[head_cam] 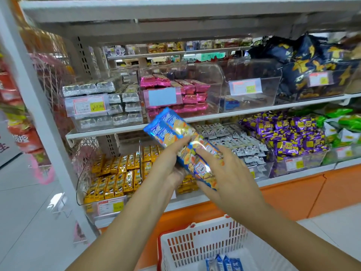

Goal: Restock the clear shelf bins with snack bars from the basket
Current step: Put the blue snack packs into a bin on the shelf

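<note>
Blue snack bars point(187, 145) in both hands' closed grip, left hand point(166, 165), right hand point(230, 178), before yellow-packet bin point(109, 178), above basket point(199, 241)

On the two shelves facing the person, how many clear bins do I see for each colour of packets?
Silver bin: 1
Pink bin: 1
Nearly empty bin: 1
Navy bin: 1
Yellow bin: 1
White bin: 1
Purple bin: 1
Green bin: 1
Total: 8
Not counted: blue snack bars held in left hand and right hand.
</note>
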The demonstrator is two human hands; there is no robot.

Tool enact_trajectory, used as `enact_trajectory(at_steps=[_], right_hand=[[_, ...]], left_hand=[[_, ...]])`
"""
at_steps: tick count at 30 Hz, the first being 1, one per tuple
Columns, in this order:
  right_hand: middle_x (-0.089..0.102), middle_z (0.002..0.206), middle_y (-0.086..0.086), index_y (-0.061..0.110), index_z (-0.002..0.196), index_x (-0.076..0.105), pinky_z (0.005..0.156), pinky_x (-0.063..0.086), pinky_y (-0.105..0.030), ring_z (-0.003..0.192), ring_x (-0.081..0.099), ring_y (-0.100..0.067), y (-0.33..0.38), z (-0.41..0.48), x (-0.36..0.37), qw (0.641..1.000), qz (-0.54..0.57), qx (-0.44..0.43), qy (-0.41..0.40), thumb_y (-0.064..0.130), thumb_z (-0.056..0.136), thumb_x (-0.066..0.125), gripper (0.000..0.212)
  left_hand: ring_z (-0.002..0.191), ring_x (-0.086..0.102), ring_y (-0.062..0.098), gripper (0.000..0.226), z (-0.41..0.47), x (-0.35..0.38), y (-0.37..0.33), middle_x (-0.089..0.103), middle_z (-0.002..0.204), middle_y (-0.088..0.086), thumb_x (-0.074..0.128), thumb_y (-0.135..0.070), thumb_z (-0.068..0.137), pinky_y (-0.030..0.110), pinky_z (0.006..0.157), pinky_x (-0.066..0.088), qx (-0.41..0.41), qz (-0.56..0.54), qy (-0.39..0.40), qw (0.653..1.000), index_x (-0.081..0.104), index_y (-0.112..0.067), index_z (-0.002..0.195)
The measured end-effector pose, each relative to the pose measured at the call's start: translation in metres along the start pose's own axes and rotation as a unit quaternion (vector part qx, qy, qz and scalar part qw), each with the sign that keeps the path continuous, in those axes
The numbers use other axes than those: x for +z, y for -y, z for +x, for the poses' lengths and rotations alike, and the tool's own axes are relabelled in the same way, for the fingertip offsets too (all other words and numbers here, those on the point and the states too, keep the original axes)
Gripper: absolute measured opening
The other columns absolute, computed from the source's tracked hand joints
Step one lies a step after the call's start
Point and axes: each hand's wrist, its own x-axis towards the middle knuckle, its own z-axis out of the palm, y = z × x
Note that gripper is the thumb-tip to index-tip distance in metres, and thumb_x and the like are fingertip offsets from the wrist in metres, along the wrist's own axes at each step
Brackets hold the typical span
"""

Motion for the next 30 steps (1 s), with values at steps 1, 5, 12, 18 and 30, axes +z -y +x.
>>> enact_trajectory(at_steps=[1,5,12,18,30], right_hand=[[0.051,0.121,-0.013,0.031,0.138,0.037,0.076,0.052,-0.040,0.099,0.059,-0.032,-0.005,0.006,-0.006,1.000,0.007,0.007,-0.010,0.047,0.074,0.065,0.072],[0.049,0.115,-0.007,0.036,0.141,0.038,0.077,0.048,-0.036,0.099,0.055,-0.028,-0.036,0.038,-0.049,0.991,0.094,0.082,-0.042,0.045,0.079,0.062,0.067],[0.052,0.134,-0.003,0.034,0.135,0.048,0.078,0.032,-0.023,0.115,0.050,-0.022,-0.122,0.136,-0.127,0.975,0.105,0.195,0.014,0.033,0.080,0.072,0.060],[0.056,0.118,-0.004,0.015,0.109,0.062,0.083,0.046,-0.036,0.102,0.054,-0.027,-0.178,0.257,-0.136,0.953,0.045,0.242,0.176,0.040,0.075,0.072,0.043],[0.038,0.067,-0.003,0.015,0.065,0.046,0.056,0.032,-0.027,0.057,0.035,-0.015,-0.200,0.340,-0.036,0.832,-0.163,0.204,0.489,0.025,0.094,0.054,0.032]], left_hand=[[0.078,0.069,0.021,0.010,0.003,0.009,-0.005,0.073,0.086,0.009,0.066,-0.013,0.085,0.040,0.073,0.058,0.006,0.005,0.017,1.000,0.064,-0.011,0.095],[0.068,0.068,0.012,0.011,0.017,0.053,-0.032,0.072,0.076,0.001,0.061,-0.025,0.088,0.028,0.068,0.058,0.056,0.118,0.131,0.983,0.065,-0.015,0.090],[0.103,0.063,0.014,0.033,0.091,0.089,-0.076,0.069,0.113,0.003,0.062,-0.025,0.088,0.032,0.098,0.047,0.393,0.585,0.004,0.709,0.065,-0.013,0.118],[0.124,0.050,0.024,0.048,0.147,0.116,-0.076,0.052,0.136,0.009,0.057,-0.025,0.091,0.030,0.102,0.036,0.451,0.713,0.042,0.536,0.048,-0.014,0.137],[0.131,0.044,0.019,0.037,0.172,0.130,-0.066,0.027,0.155,0.000,0.056,-0.026,0.093,0.030,0.103,0.035,0.467,0.712,0.022,0.524,0.058,-0.026,0.130]])
